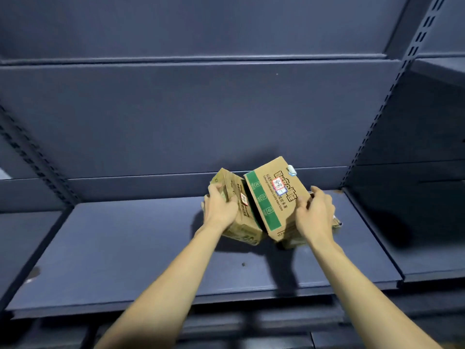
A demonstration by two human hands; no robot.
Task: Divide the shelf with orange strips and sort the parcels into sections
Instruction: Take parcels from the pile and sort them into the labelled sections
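Nearest to you, in front of the dark blue shelf (125,248), your two bare forearms reach up and forward from the bottom of the view, side by side, over the shelf's front edge.

Above the shelf board, toward its right half, each hand holds a cardboard parcel. Your left hand (220,210) lies on the near top face of the smaller parcel (241,222); its fingers are curled over the parcel's far upper left edge, close together, and the thumb side is hidden. This brown box is tilted, its lower near corner down at the shelf board; you cannot tell whether it rests there or hangs just above.

Just to the right, your right hand (314,215) grips the larger parcel (269,197) at its right edge. The fingers bend onto the printed face, slightly spread, and the palm covers the box's side. This box tilts too, its wide face turned up toward you, showing a green band, dark printed characters and a small red and blue label. A small pale tag sits at its upper far corner. The two parcels touch or nearly touch along a dark gap between them.

Behind the parcels rises the shelf's plain blue back panel (201,122). Farther right stands a slotted upright (377,117), and another stands on the far left.
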